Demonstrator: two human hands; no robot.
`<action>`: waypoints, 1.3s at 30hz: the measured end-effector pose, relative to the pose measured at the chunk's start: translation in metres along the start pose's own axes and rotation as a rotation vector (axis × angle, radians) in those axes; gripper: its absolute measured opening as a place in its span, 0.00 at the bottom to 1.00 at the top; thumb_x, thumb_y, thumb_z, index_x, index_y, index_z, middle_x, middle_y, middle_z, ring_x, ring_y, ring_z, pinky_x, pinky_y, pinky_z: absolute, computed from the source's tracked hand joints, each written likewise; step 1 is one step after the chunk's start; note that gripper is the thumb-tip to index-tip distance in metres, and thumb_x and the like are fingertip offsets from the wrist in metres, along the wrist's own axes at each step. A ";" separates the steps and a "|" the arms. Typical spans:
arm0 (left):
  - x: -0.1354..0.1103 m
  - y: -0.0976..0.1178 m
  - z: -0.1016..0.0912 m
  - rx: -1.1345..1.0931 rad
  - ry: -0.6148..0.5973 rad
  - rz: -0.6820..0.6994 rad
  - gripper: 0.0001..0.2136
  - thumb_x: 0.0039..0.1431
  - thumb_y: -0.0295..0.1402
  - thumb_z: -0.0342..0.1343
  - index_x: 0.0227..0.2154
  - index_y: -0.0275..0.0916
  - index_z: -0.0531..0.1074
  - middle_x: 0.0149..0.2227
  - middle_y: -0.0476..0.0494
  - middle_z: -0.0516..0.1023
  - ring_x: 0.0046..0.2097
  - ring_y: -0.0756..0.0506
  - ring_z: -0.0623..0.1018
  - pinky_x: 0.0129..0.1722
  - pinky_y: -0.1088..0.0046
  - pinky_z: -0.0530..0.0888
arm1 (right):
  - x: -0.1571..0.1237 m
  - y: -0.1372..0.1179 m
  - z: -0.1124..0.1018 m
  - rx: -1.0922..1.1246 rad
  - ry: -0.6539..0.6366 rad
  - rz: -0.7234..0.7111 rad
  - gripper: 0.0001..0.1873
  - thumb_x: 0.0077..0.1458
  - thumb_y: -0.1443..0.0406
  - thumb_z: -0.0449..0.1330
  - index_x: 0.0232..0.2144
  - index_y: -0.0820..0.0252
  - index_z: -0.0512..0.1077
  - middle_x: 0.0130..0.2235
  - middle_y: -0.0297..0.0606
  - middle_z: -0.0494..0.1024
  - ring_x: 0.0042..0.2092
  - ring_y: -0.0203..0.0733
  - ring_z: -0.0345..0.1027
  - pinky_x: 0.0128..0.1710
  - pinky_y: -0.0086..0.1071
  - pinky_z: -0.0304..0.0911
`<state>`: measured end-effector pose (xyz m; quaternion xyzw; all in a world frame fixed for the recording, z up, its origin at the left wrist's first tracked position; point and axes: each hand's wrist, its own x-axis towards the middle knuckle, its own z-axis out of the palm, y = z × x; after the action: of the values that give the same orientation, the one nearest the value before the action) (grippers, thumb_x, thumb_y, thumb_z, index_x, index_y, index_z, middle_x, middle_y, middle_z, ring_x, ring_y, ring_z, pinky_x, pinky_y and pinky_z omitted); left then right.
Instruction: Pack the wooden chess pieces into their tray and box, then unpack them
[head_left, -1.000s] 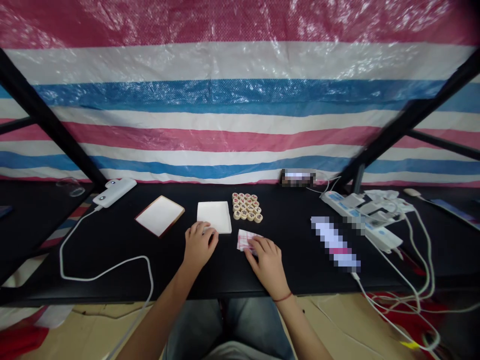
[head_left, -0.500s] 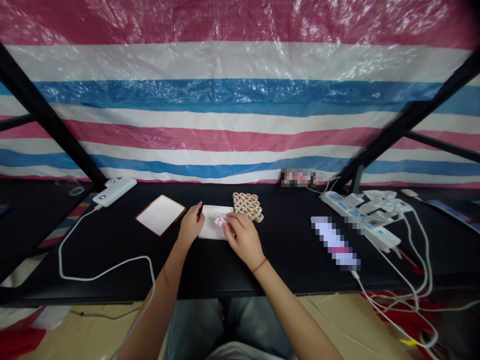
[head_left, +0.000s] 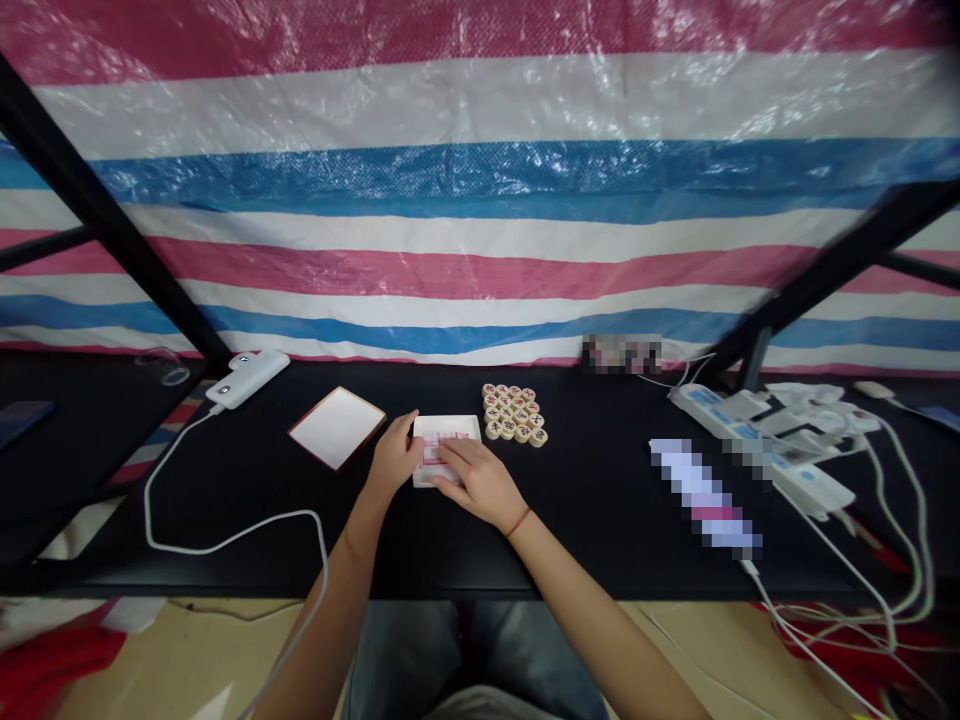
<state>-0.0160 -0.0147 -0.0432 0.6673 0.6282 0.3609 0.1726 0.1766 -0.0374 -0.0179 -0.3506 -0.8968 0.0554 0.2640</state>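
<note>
- Head view: the right hand (head_left: pixel 487 485) lies over an open white box (head_left: pixel 450 423), its fingers stretched out with the thumb apart, pressed flat rather than clamped on anything.
- Under and just beyond those fingertips is a red-lined sheet (head_left: pixel 432 447), inside the box and partly hidden by the hand.
- The left hand (head_left: pixel 394 460) sits against the box's left wall; its thumb and forefinger stand apart, but I cannot tell whether they pinch the wall.
- A likely trouble: the sheet could spring up or ride over the wall if the right fingers lift before it lies flat.
- The box looks light, so a sideways push from the right fingers might slide it over the black surface (head_left: pixel 585 520) if the left hand gave no support.
- Round lettered pieces (head_left: pixel 514 414) stand in rows just beyond the right fingers, outside the box; a careless swing of that hand might scatter them.
- Containers: the box holds the sheet, with white floor showing on the side nearest the right thumb.
- A brown-edged white panel (head_left: pixel 337 428), perhaps the lid, lies apart from the box, left of the left fingers, pale face up.
</note>
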 end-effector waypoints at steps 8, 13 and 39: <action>-0.001 0.000 -0.001 -0.007 0.018 0.009 0.22 0.54 0.25 0.49 0.53 0.37 0.70 0.51 0.40 0.75 0.31 0.51 0.74 0.43 0.69 0.75 | 0.001 0.001 0.000 0.011 -0.029 0.021 0.16 0.63 0.56 0.55 0.41 0.60 0.76 0.46 0.46 0.79 0.50 0.45 0.72 0.52 0.38 0.65; -0.001 0.001 -0.002 -0.023 0.008 0.005 0.22 0.54 0.26 0.49 0.53 0.38 0.70 0.51 0.41 0.75 0.31 0.51 0.74 0.42 0.69 0.75 | 0.002 -0.002 0.001 0.000 0.000 0.018 0.15 0.62 0.57 0.55 0.40 0.61 0.76 0.45 0.46 0.79 0.49 0.45 0.72 0.53 0.39 0.64; -0.002 0.004 -0.003 -0.018 -0.015 -0.005 0.20 0.56 0.25 0.48 0.52 0.35 0.70 0.49 0.40 0.75 0.34 0.49 0.75 0.46 0.67 0.74 | 0.119 0.090 -0.026 -0.423 -0.474 0.697 0.16 0.58 0.64 0.56 0.45 0.68 0.75 0.46 0.56 0.77 0.53 0.55 0.66 0.46 0.40 0.61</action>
<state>-0.0147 -0.0182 -0.0388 0.6669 0.6252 0.3612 0.1840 0.1709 0.1060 0.0300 -0.6547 -0.7527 0.0352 -0.0597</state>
